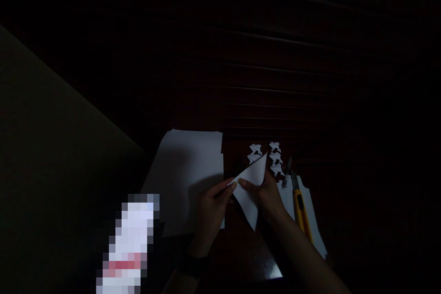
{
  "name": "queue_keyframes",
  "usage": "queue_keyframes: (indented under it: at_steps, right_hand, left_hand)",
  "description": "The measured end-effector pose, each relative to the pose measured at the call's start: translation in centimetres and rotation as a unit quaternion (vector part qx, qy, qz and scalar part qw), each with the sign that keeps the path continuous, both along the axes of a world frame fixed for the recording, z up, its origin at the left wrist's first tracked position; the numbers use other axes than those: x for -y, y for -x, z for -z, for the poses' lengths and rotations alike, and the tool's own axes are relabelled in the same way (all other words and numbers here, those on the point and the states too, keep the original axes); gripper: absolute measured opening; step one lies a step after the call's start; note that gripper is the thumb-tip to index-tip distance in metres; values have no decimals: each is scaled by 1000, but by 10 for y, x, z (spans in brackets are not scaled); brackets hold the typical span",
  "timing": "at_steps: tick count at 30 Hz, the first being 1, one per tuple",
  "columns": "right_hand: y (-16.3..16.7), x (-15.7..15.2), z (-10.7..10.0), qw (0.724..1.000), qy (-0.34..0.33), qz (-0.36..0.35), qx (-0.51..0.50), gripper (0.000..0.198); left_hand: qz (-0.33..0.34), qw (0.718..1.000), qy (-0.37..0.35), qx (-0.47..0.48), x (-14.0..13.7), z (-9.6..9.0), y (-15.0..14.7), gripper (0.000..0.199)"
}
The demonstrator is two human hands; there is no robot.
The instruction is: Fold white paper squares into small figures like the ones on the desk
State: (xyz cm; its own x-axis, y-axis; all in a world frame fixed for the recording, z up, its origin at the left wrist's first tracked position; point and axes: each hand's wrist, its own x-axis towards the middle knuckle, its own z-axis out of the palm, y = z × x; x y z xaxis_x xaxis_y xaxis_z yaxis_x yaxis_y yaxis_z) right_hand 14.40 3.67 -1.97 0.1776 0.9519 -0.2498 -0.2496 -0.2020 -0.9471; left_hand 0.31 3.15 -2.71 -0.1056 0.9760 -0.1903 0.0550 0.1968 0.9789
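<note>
Lying beyond and left of our left hand [210,206] is a stack [188,156]; right of our right hand [271,195], papers [314,206] are resting. Between both, we are holding a sheet [254,177]: the left hand is pinching its corner, the right is gripping it too. Beside our right forearm, a cutter [301,209] is lying on the papers; beyond that hand, shapes [275,157] are sitting in two columns.

From the held sheet [257,170], the paper stack [186,165] lies at nine o'clock, folded pieces [275,156] at one, and the cutter [303,218], on loose papers [313,206], at four.
</note>
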Motion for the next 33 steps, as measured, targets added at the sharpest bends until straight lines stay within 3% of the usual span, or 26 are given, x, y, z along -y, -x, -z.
queue_keyframes:
  at_steps: [9, 21, 33]
  right_hand:
    - [-7, -3, -4, 995, 14, 10, -100, 43]
    - [-9, -4, -5, 993, -13, 41, -106, 43]
    - [-13, -5, -4, 995, -14, 29, -98, 44]
  left_hand:
    - [-1, 999, 16, 27, 0, 1, 2, 37]
    - [-17, 1000, 10, -4, 3, 1, 1, 37]
    - [-28, 999, -24, -32, 9, -1, -3, 30]
